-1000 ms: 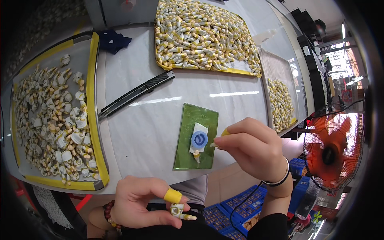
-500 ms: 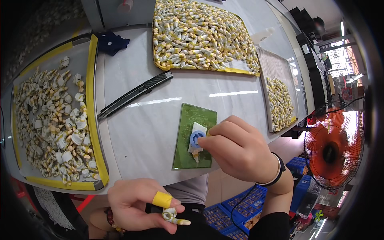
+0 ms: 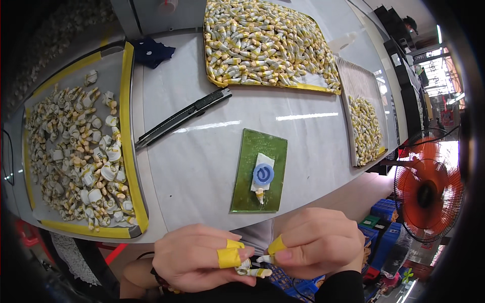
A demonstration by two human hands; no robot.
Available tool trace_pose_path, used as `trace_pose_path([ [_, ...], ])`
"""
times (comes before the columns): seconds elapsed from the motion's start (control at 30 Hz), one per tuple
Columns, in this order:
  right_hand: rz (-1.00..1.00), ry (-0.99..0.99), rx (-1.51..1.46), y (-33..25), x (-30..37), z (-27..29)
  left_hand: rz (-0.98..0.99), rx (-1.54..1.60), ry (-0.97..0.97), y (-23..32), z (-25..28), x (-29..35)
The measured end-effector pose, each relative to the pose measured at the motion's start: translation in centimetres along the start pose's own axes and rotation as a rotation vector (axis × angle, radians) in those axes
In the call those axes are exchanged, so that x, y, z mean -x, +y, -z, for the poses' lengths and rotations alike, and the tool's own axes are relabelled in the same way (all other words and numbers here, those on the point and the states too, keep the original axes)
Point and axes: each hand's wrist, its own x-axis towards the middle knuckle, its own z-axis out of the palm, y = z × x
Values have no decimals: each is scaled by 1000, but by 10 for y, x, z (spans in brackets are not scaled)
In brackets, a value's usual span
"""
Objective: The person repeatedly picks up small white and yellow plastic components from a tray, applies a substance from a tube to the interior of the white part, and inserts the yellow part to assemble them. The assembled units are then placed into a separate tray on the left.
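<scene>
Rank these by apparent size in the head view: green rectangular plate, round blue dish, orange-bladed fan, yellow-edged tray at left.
Yellow-edged tray
Orange-bladed fan
Green rectangular plate
Round blue dish
Apparent order only; the fan stands farther off.

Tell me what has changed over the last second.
The right hand has left the blue cap and come back toward the body, beside the left hand, gripping a small white piece. Nothing was visibly let go. The left hand still holds its white-and-yellow piece; the cap, green plate and black cutter stayed put.
</scene>
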Motion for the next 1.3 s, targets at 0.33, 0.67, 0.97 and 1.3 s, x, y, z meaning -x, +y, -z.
trace_pose_path([
  [0.33, 68, -102, -120, 9, -9, -4, 122, 165, -273, -6, 0, 8],
  [0.67, 23, -35, -238, 9, -6, -6, -21, 68, -86, -1, -4, 1],
  [0.97, 85, -43, -81, 6, -3, -5, -6, 155, -43, -3, -4, 5],
  [1.3, 36, 22, -181, 14, 7, -6, -22, 192, 10, -6, -8, 11],
])
